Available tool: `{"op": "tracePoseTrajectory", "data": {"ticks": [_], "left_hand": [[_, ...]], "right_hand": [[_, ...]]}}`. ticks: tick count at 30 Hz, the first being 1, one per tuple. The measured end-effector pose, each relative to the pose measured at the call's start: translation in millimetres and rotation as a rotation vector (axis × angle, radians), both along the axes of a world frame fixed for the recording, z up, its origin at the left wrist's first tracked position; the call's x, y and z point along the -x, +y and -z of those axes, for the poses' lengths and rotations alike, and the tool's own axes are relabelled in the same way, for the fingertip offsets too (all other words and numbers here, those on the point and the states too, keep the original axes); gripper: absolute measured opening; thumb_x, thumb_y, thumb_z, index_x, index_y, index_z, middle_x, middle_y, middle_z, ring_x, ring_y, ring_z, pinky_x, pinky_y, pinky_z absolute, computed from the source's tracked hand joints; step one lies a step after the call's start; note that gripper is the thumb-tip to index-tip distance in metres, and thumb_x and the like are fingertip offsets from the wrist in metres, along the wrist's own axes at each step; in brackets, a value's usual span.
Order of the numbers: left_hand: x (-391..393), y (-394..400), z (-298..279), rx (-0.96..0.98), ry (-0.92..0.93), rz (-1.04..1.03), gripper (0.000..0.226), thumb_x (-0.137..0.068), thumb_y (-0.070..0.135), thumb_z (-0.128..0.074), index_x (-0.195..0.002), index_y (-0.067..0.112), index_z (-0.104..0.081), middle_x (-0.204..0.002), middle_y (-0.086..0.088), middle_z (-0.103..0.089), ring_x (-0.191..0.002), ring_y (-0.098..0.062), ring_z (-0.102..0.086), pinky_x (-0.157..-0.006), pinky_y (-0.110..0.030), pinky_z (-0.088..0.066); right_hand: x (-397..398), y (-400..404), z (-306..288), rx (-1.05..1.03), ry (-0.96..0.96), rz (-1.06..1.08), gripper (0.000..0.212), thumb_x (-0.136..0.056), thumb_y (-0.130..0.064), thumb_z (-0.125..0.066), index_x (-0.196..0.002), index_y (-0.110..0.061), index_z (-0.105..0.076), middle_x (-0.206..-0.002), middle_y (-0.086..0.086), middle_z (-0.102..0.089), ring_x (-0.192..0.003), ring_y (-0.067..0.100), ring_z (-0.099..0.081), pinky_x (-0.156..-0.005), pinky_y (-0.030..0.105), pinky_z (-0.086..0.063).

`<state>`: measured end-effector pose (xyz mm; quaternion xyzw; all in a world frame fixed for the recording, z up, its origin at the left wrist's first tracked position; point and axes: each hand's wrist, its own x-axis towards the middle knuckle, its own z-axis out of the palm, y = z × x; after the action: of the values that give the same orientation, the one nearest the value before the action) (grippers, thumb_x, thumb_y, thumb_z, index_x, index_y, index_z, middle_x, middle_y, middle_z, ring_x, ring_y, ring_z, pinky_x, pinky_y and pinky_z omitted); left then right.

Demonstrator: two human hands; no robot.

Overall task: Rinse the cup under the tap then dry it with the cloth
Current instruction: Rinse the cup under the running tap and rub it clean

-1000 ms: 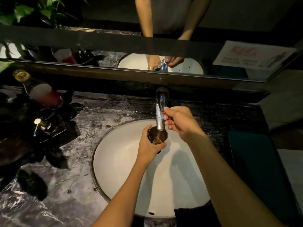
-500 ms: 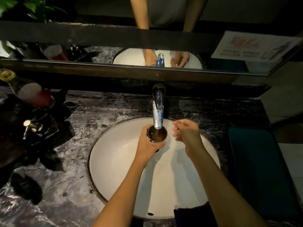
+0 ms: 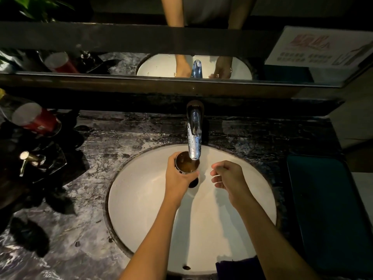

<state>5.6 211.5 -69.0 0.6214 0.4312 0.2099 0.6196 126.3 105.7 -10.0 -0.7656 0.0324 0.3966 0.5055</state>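
Left hand (image 3: pixel 177 176) gripping, right hand (image 3: pixel 228 176) loosely curled.

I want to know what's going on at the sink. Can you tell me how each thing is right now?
cup: upright under the spout, brownish liquid inside
left hand: holds the cup
right hand: loosely curled, holds nothing
tap: wet with droplets
cloth: lying at the sink's near rim
red cup: tipped over

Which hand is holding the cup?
The left hand holds it: its fingers wrap round the metal cup under the tap. The right hand hangs beside it over the sink, loosely curled, holding nothing.
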Motion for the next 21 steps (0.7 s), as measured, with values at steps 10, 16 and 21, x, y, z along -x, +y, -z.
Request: {"op": "tracePoseTrajectory", "data": {"ticks": [10,16,21], "left_hand": [[2,-2,4,0.017,0.041,0.101,0.079,-0.065,0.004,-0.093,-0.120,0.041,-0.052,-0.121,0.015,-0.061,-0.105,0.011,-0.057,-0.080,-0.004,-0.049],[2,-4,8,0.035,0.024,0.089,0.079,-0.065,0.001,-0.093,-0.121,0.041,-0.053,-0.108,0.036,-0.062,-0.103,0.012,-0.059,-0.077,-0.006,-0.051],[3,1,12,0.053,0.002,0.028,0.078,-0.065,0.001,-0.092,-0.124,0.035,-0.055,-0.109,0.030,-0.065,-0.103,0.007,-0.062,-0.081,-0.007,-0.051]], "right_hand": [[-3,-3,4,-0.004,0.019,0.012,0.020,-0.096,-0.005,-0.052,-0.088,-0.010,-0.069,-0.074,0.008,-0.067,-0.061,0.019,-0.061,-0.057,0.028,-0.052],[-4,-2,5,-0.008,0.030,-0.008,0.019,-0.096,-0.003,-0.051,-0.090,-0.009,-0.068,-0.075,0.009,-0.067,-0.063,0.020,-0.061,-0.057,0.028,-0.052],[-6,-2,9,0.002,0.032,-0.016,0.019,-0.096,-0.004,-0.051,-0.093,-0.006,-0.070,-0.074,0.007,-0.068,-0.060,0.018,-0.061,-0.058,0.028,-0.052]]}}
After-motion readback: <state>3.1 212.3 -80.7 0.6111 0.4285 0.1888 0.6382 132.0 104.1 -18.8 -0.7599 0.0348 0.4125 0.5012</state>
